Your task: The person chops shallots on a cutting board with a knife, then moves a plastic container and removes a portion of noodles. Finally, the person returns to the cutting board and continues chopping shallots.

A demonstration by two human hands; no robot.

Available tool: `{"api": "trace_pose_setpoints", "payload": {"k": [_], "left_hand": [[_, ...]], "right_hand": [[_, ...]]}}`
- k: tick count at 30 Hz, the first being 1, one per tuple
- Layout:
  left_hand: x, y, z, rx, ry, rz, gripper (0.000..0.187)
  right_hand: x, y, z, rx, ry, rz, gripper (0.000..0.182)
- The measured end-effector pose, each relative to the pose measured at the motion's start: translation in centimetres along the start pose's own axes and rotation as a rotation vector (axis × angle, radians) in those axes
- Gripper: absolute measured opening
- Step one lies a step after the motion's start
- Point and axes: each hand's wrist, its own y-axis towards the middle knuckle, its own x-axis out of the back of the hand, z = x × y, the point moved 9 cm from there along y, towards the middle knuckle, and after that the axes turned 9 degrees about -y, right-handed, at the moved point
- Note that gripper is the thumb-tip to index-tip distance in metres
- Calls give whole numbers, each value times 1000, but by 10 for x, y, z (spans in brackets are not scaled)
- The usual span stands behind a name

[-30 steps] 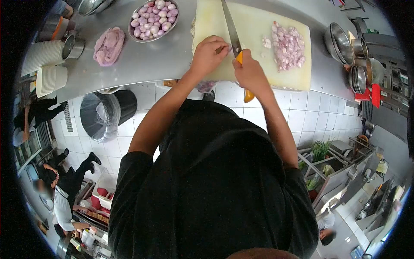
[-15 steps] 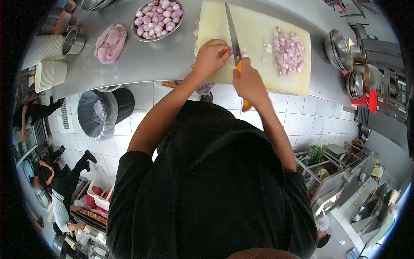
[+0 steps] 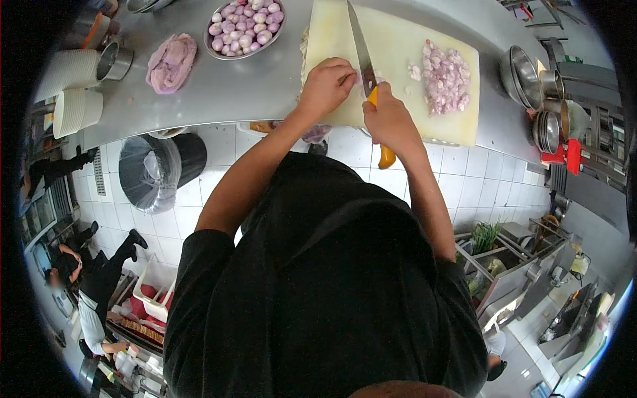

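My right hand (image 3: 393, 121) is wrapped round the yellow handle of a kitchen knife (image 3: 360, 41). The blade points away from me over a pale cutting board (image 3: 398, 33), its heel beside my left hand. My left hand (image 3: 327, 85) is closed at the board's near side, fingertips pinched on a small shallot (image 3: 358, 78) that they mostly hide. Small pieces lie by the blade. Towards the board's right side is a pile of chopped shallots (image 3: 446, 79), with a few loose bits at its left edge.
A steel bowl of peeled shallots (image 3: 244, 30) stands left of the board, near a crumpled pink net bag (image 3: 171, 63). Stacked white containers (image 3: 78, 113) are at the far left, metal bowls (image 3: 521, 76) at the right. Below the counter is a lined black bin (image 3: 149, 172).
The knife and my right hand have shifted slightly right, the handle swinging right. My left fingers have curled in closer, and the dark gap between them no longer shows.
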Motion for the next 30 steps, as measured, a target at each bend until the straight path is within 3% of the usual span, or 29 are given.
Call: {"api": "trace_pose_setpoints", "payload": {"k": [1,4,10,13,17,20,24,30], "left_hand": [[0,0,-1,-14,24,-4,13],[1,0,-1,-2,11,-28,13],[2,0,-1,-3,-47,-43,11],[2,0,-1,21,-56,-54,10],[2,0,-2,44,-91,-38,10],[0,1,-3,-24,46,16,14],[2,-1,1,40,-45,-51,12],[-3,3,1,-4,0,-1,19]], "right_hand": [[2,-5,2,-33,50,54,28],[-18,18,-3,154,-127,-217,26],[6,-8,5,-50,113,88,26],[-31,29,-13,119,-54,-151,27],[-10,14,-9,76,18,-62,24],[-1,2,1,43,45,-19,23],[-31,32,-12,91,17,-126,31],[-29,35,-15,208,-57,-284,24]]}}
